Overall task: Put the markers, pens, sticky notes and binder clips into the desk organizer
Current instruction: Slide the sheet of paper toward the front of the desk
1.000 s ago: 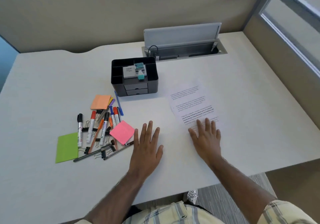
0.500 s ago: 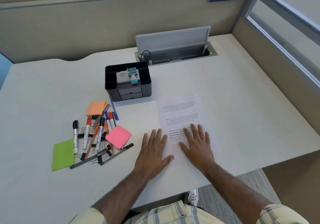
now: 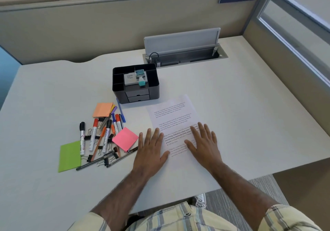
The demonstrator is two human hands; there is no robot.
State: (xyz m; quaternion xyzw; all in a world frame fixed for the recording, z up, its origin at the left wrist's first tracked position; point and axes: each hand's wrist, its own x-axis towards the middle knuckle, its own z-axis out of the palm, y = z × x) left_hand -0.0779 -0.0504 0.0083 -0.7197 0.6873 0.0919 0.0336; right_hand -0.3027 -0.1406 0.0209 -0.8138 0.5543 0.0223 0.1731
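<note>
A black desk organizer (image 3: 153,86) stands mid-desk with a grey box and a teal-capped item on top and two small drawers in front. Left of it lies a heap: several markers (image 3: 94,134), pens (image 3: 100,160), black binder clips (image 3: 105,161), and orange (image 3: 102,109), pink (image 3: 125,139) and green (image 3: 69,156) sticky notes. My left hand (image 3: 151,150) lies flat and open on the desk just right of the pink pad, its thumb on the paper's edge. My right hand (image 3: 203,145) rests flat and open on a printed sheet (image 3: 171,113).
The printed sheet lies right of the heap, in front of the organizer. An open cable tray (image 3: 185,57) with a raised lid sits in the desk behind the organizer. Partition walls (image 3: 125,25) close the back and right. The desk's front edge runs near my body.
The printed sheet has turned and slid toward me under my right hand. Both hands have come closer together, the left one now touching the sheet's edge. The camera view shifted slightly.
</note>
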